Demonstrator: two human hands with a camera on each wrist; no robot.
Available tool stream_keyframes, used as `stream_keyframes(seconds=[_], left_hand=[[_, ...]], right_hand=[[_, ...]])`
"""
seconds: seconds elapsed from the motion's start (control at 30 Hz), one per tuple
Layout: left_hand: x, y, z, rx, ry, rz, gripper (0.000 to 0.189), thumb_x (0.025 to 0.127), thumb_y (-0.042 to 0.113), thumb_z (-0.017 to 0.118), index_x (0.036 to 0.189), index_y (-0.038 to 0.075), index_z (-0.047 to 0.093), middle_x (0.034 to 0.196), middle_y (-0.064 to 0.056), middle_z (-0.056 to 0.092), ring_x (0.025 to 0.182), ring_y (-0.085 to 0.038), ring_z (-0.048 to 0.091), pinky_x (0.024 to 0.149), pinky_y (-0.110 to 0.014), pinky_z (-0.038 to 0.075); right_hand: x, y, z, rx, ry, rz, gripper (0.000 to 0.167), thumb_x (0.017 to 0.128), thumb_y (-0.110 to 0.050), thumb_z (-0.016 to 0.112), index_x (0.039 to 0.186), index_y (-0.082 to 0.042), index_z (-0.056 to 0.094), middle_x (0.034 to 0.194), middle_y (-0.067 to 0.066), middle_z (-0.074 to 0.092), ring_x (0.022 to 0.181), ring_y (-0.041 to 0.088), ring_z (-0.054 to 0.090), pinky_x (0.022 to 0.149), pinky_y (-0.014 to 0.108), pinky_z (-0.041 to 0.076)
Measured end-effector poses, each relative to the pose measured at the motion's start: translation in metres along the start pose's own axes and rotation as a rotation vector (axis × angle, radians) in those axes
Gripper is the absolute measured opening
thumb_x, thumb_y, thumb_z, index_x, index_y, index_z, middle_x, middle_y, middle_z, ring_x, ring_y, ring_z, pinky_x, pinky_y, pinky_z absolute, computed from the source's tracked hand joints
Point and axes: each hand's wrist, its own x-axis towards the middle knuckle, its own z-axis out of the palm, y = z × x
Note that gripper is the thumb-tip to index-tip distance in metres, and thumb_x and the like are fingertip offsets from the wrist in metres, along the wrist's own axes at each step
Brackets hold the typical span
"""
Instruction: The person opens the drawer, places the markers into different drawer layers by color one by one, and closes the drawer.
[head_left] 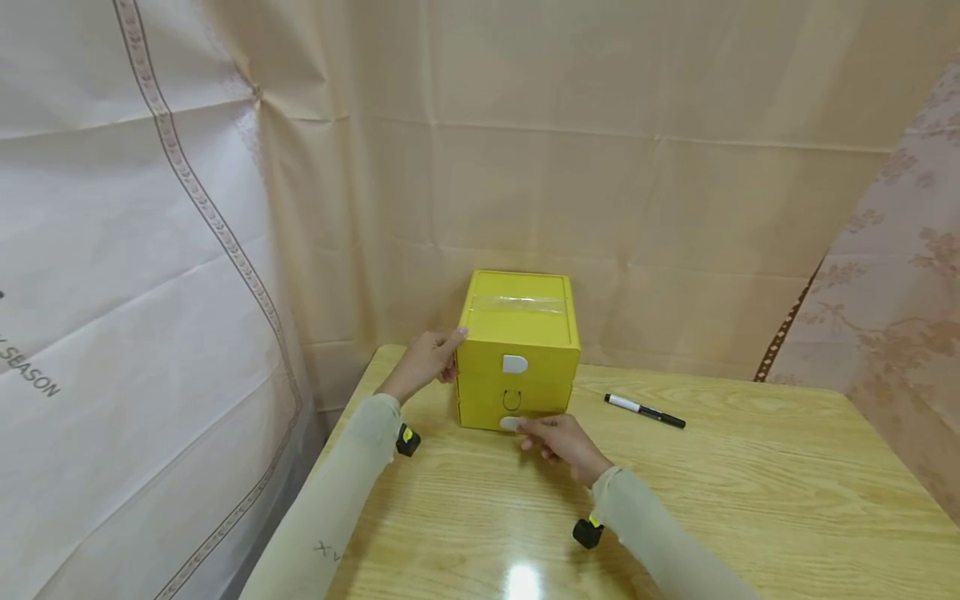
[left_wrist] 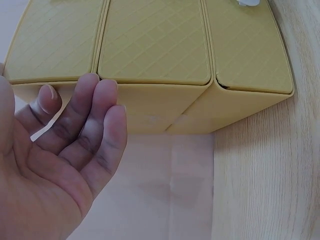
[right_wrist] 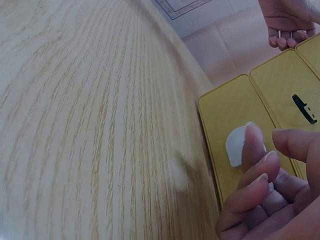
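A yellow three-drawer box (head_left: 517,358) stands on the table, with clear tape across its top. Its top drawer bears a white handle (head_left: 515,364), its middle drawer a dark U-shaped handle (right_wrist: 304,108). My left hand (head_left: 427,358) touches the box's left side, thumb at the upper front corner; in the left wrist view its fingers (left_wrist: 116,132) lie loosely bent along the edge. My right hand (head_left: 562,442) is at the bottom drawer's white handle (right_wrist: 235,146). There the index finger overlaps the handle, thumb apart from it. A small dark gap shows at one corner of the bottom drawer front.
A black and white marker (head_left: 645,411) lies on the wooden table (head_left: 750,483), right of the box. Beige cloth (head_left: 540,183) hangs close behind the box, and pale patterned cloth (head_left: 150,292) hangs along the left side.
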Motion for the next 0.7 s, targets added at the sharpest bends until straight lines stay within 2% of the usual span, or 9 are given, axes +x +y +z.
stream_keyframes(seconds=[0.13,0.4,0.53,0.7], left_hand=[[0.0004,-0.0012,0.0005,0.006,0.004,0.005,0.074,0.096,0.075,0.047,0.08,0.005,0.064,0.075,-0.013,0.064,0.066,-0.027,0.066,0.068,-0.047,0.06],[-0.0009,0.0005,-0.0003,-0.004,0.0,-0.007,0.075,0.094,0.077,0.048,0.08,0.005,0.063,0.075,-0.014,0.064,0.068,-0.028,0.067,0.067,-0.043,0.06],[-0.0001,0.0003,-0.0007,-0.01,-0.001,-0.016,0.076,0.093,0.078,0.048,0.079,0.005,0.062,0.075,-0.014,0.064,0.069,-0.03,0.067,0.064,-0.038,0.059],[-0.0009,0.0005,-0.0015,-0.011,-0.004,-0.02,0.076,0.094,0.077,0.048,0.079,0.004,0.062,0.075,-0.015,0.065,0.071,-0.034,0.068,0.064,-0.037,0.059]], right_hand=[[0.0005,0.0008,0.0004,0.001,0.008,0.034,0.044,0.1,-0.039,0.068,0.113,0.003,0.076,0.082,0.003,0.075,0.06,0.009,0.045,0.054,0.023,0.037],[0.003,0.0023,0.0021,0.045,0.015,0.092,0.045,0.102,-0.041,0.064,0.112,0.002,0.074,0.09,0.01,0.076,0.06,0.008,0.045,0.05,0.02,0.036],[0.0056,0.0046,0.0033,0.062,0.019,0.102,0.046,0.103,-0.042,0.064,0.111,0.002,0.074,0.089,0.009,0.075,0.059,0.007,0.045,0.049,0.019,0.037],[0.0097,0.0069,0.007,0.086,0.024,0.126,0.046,0.103,-0.041,0.064,0.112,0.003,0.073,0.089,0.008,0.076,0.057,0.006,0.044,0.049,0.018,0.037]])
